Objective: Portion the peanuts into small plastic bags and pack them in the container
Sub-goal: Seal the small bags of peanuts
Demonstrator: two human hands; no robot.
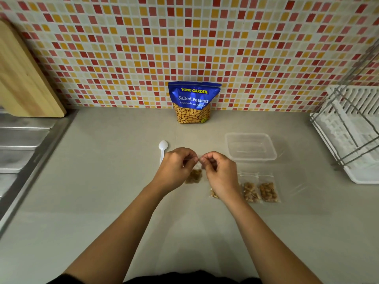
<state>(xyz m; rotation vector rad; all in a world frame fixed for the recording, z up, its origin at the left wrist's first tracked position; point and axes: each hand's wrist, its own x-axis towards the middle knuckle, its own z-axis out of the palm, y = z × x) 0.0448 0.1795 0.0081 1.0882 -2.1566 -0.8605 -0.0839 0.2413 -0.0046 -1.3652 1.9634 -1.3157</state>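
A small clear bag of peanuts [194, 176] hangs between my hands over the grey counter. My left hand [176, 167] and my right hand [220, 171] both pinch its top edge, fingertips almost touching. Two filled small bags [251, 191] [268, 191] lie side by side to the right, and a third [213, 194] shows partly under my right wrist. The clear plastic container [251, 158] stands behind them, with nothing visible inside. The blue salted peanuts pouch [193, 103] stands upright against the tiled wall.
A white plastic spoon [163, 148] lies left of my hands. A white dish rack [352, 136] fills the right edge. A steel sink drainboard [24, 144] and a leaning wooden cutting board [24, 78] are on the left.
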